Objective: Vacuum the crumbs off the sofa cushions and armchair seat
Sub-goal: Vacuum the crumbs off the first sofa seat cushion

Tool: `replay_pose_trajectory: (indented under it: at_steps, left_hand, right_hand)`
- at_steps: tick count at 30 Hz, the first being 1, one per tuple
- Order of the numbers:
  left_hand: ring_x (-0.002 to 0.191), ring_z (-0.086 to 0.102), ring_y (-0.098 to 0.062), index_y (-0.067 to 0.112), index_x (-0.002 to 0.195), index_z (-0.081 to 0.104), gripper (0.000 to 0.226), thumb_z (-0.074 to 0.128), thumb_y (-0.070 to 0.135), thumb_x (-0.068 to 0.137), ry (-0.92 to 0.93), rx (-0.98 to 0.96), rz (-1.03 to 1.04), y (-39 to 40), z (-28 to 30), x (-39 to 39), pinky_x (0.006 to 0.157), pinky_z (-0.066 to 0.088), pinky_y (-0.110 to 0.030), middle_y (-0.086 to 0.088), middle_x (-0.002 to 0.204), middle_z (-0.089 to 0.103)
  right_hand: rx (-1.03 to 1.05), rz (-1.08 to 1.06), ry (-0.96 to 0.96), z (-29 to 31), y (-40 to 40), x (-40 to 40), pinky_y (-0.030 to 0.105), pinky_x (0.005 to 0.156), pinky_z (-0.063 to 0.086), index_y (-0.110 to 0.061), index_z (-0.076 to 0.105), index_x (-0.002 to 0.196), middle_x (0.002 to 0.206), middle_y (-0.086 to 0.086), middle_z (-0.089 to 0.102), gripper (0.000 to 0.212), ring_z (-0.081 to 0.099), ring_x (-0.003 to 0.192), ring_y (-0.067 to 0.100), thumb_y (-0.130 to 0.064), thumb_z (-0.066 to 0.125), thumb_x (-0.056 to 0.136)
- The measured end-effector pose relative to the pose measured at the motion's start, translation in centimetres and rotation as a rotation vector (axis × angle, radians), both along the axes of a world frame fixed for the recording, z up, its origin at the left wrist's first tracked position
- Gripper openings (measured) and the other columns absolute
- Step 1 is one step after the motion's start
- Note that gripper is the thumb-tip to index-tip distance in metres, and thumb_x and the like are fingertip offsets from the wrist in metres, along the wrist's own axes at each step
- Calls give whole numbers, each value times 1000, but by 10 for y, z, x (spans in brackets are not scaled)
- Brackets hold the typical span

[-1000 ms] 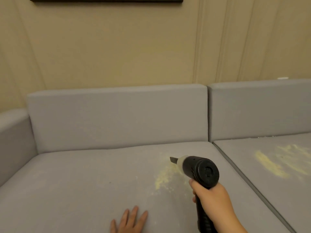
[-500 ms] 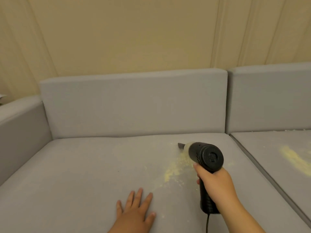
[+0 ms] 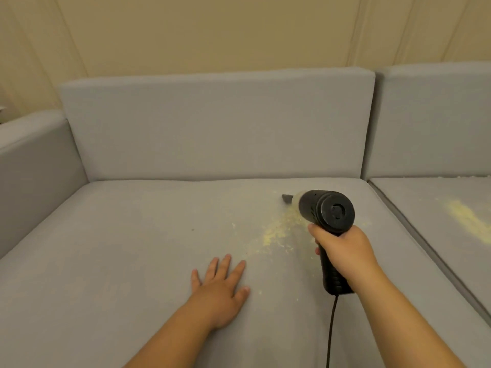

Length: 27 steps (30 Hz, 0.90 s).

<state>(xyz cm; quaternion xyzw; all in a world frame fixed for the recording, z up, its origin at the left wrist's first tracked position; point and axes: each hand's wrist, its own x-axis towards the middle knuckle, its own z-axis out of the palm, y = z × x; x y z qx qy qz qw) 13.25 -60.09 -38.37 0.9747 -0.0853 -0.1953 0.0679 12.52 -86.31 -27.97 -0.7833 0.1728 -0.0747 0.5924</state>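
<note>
Head view: the right hand (image 3: 345, 251) grips the handheld vacuum (image 3: 322, 212), its fingers mostly hidden behind the handle. Its nozzle tip meets the yellow crumbs (image 3: 276, 232) on the seat cushion (image 3: 119, 235). The left hand (image 3: 220, 288) lies flat, fingers spread. The cord (image 3: 330, 333) runs off-frame.

Two bare forearms are seen, reaching in from the lower edge, and no sleeve is shown on either as far as the frame extends. The left hand (image 3: 218, 290) and right hand (image 3: 345, 251) are ungloved; rings or a watch cannot be made out, though finer detail is blurred.
</note>
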Motion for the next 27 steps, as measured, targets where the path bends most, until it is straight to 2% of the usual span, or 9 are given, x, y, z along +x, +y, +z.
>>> replay_pose_trajectory:
  at_steps: [6,10,14,17,20,23,27]
  left_hand:
    - [157,-21,-21,51,161,-10,66,20,66,104,9,8,-2,0,0,1,121,-12,-64,10,171,-22]
    - [157,-22,-21,51,161,-9,66,21,67,104,15,12,-1,0,0,1,121,-12,-65,11,170,-23]
    - [157,-22,-21,50,161,-9,66,20,66,104,18,18,-4,-2,1,1,121,-13,-65,10,170,-24]
    - [157,-22,-22,50,161,-10,67,20,67,104,18,15,1,-2,2,1,121,-13,-65,10,170,-24]
    - [157,-23,-22,50,161,-10,67,20,67,103,17,17,7,-2,2,0,121,-12,-66,9,170,-24]
    - [157,-22,-22,50,161,-10,67,20,67,104,32,21,2,-2,3,0,121,-11,-66,9,170,-24]
    - [157,-21,-22,49,161,-10,67,20,67,104,33,28,1,-1,2,0,121,-10,-67,9,171,-23]
  right_hand:
    - [21,-49,-8,-4,3,2,38,70,58,-15,72,91,76,10,76,16,76,76,29,-30,77,87]
    - [17,-13,7,-4,0,5,45,79,61,-16,74,94,73,6,76,18,77,80,29,-32,78,87]
    - [81,-47,-24,-6,1,14,39,77,59,-19,71,104,83,9,77,22,76,82,26,-34,78,89]
    - [140,-28,-11,-7,5,21,42,80,60,-20,70,100,89,13,76,18,76,84,29,-32,79,90]
    - [139,14,7,-4,7,22,48,88,60,-17,71,97,90,14,77,20,75,82,28,-35,78,91]
    - [133,-5,-5,-4,8,21,46,88,60,-18,72,94,83,9,77,23,77,85,28,-40,78,90]
    - [108,-26,-33,-12,11,22,46,88,61,-23,71,101,83,4,76,25,77,88,28,-42,80,88]
